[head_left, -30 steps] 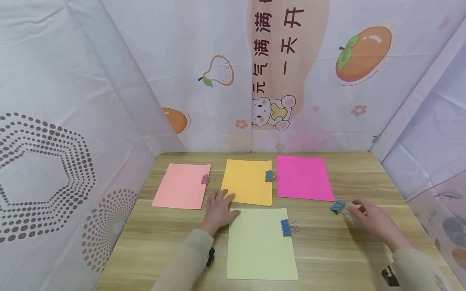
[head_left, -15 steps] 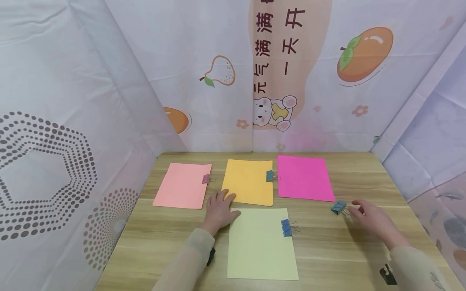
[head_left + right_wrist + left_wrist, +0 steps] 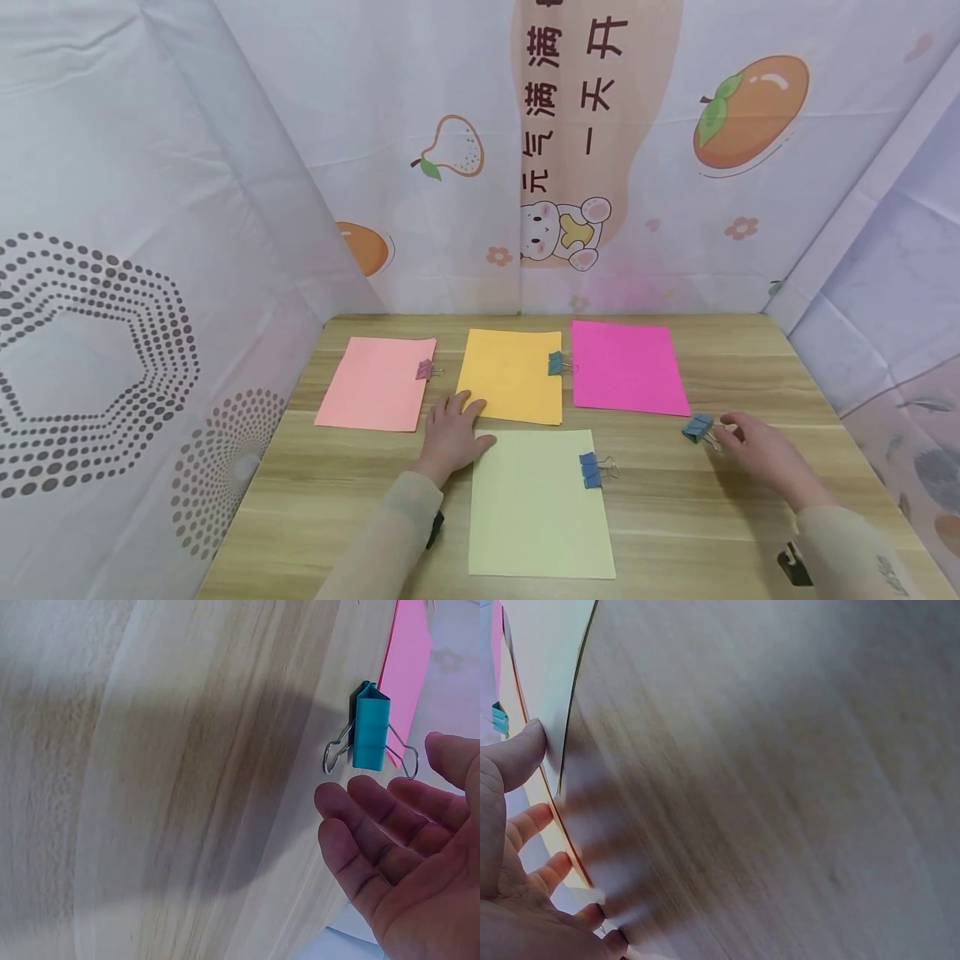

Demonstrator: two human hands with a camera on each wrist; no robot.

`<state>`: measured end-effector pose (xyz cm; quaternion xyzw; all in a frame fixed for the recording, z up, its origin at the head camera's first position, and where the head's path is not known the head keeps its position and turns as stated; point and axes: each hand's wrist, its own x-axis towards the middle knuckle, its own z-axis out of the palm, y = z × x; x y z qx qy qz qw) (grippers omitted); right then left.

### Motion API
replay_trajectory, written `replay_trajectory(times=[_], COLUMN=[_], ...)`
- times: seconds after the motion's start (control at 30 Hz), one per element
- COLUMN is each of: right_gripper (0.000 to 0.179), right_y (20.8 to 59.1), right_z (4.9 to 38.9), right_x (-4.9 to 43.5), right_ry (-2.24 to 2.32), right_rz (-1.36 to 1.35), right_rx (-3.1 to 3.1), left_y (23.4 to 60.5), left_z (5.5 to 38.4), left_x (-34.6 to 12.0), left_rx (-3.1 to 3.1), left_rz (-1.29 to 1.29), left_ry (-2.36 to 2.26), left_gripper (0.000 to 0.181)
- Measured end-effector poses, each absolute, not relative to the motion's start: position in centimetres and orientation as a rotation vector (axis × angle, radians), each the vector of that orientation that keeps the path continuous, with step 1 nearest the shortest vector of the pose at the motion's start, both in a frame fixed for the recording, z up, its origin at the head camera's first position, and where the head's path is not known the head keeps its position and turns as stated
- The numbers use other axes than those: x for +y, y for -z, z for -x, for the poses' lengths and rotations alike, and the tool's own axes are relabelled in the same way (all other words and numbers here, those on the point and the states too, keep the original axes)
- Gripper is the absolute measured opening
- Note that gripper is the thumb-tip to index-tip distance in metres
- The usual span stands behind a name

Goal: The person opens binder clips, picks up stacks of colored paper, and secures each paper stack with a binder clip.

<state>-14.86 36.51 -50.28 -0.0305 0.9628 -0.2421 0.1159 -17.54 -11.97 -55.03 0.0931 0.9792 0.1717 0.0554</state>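
My left hand [image 3: 452,437] lies with fingers spread, its fingertips at the lower left corner of the orange-yellow paper [image 3: 513,375]. Its thumb [image 3: 529,746] reaches the upper left corner of the pale green paper [image 3: 540,525]. On the right, my right hand [image 3: 765,454] is beside a loose teal binder clip [image 3: 698,427]. In the right wrist view the teal binder clip [image 3: 371,731] stands with both wire handles spread, just beyond loosely bent fingers [image 3: 360,859] that hold nothing. A blue binder clip [image 3: 590,471] is on the green paper's right edge.
A salmon-pink paper [image 3: 375,383] with a mauve binder clip [image 3: 424,369] lies at the back left. Another teal binder clip [image 3: 555,362] grips the orange-yellow paper's right edge. A magenta paper [image 3: 626,367] lies to its right. Printed curtains [image 3: 420,75] enclose the wooden table [image 3: 757,358].
My right hand has shifted slightly left, closer to the loose teal binder clip. The left hand, papers and clips keep their places.
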Motion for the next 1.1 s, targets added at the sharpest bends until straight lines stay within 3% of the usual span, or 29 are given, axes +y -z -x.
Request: replay_trajectory(times=[1.1], right_gripper=[0.031], right_y=[51.8], right_z=[15.0], right_x=[35.3], right_ry=[0.707], right_rz=[0.135], right_rx=[2.861], left_y=[54.5], left_z=[17.3], left_x=[-12.2], left_rx=[2.974], left_rz=[-0.287], left_ry=[-0.537], left_gripper=[0.062])
